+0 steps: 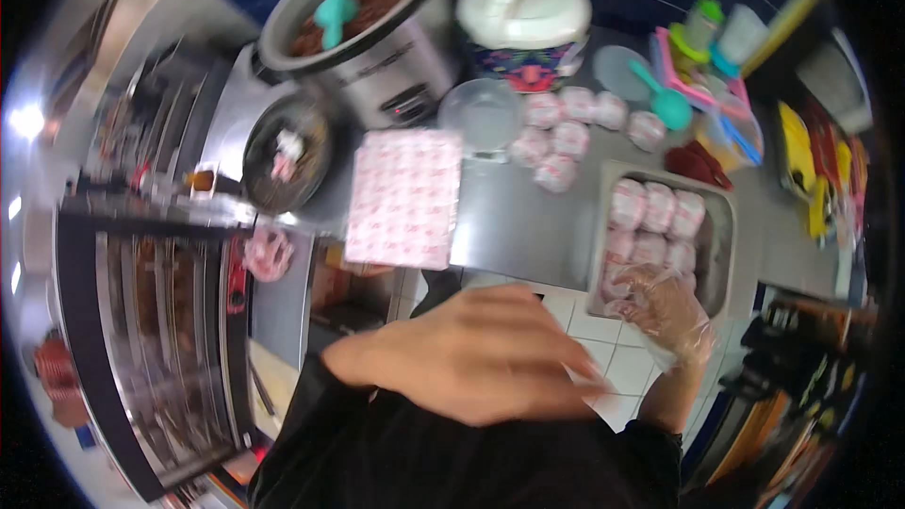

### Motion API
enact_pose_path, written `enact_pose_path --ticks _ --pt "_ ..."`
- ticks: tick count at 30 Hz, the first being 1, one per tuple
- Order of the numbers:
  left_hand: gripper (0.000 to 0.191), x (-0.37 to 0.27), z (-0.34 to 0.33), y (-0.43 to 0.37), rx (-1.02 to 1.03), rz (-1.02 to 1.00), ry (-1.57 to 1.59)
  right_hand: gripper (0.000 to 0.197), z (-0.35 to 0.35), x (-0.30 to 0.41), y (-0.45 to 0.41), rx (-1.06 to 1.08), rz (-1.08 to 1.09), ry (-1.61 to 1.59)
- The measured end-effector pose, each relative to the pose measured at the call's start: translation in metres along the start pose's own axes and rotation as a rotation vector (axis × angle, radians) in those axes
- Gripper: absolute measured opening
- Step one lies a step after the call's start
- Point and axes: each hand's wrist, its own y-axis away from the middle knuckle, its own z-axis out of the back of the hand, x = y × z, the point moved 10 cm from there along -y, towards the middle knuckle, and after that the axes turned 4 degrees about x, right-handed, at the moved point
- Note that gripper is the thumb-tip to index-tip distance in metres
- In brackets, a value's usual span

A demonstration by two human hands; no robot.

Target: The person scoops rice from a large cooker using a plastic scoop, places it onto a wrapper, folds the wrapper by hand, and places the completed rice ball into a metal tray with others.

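My bare left hand (474,353) hangs in front of my body, below the counter's front edge. It is motion-blurred, with its back turned up and its fingers stretched to the right, and nothing shows in it. My right hand (661,307) wears a clear plastic glove and reaches over the near end of a metal pan (721,254). Rows of round paper-wrapped portions (657,206) fill much of that pan. Whether the gloved fingers grip a portion is hidden. A stack of pink-printed wrapping paper (404,198) lies left of centre on the counter.
Several more wrapped portions (555,131) sit behind the pan. At the back stand a large cooker (396,71) of brown food with a teal scoop (336,14) and a white-lidded container (523,7). A dark round pan (286,155) is left; a glass-fronted cabinet (166,353) flanks me.
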Motion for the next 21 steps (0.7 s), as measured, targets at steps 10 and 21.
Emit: enact_pose_path --ticks 10,21 --pt "0.002 -0.064 0.225 0.147 -0.626 -0.313 -0.331 0.042 -0.143 0.2 -0.187 0.277 0.259 -0.024" --pt "0.019 0.128 0.451 0.186 -0.989 0.475 -0.014 0.049 -0.201 0.274 -0.249 0.244 -0.017 -0.16"
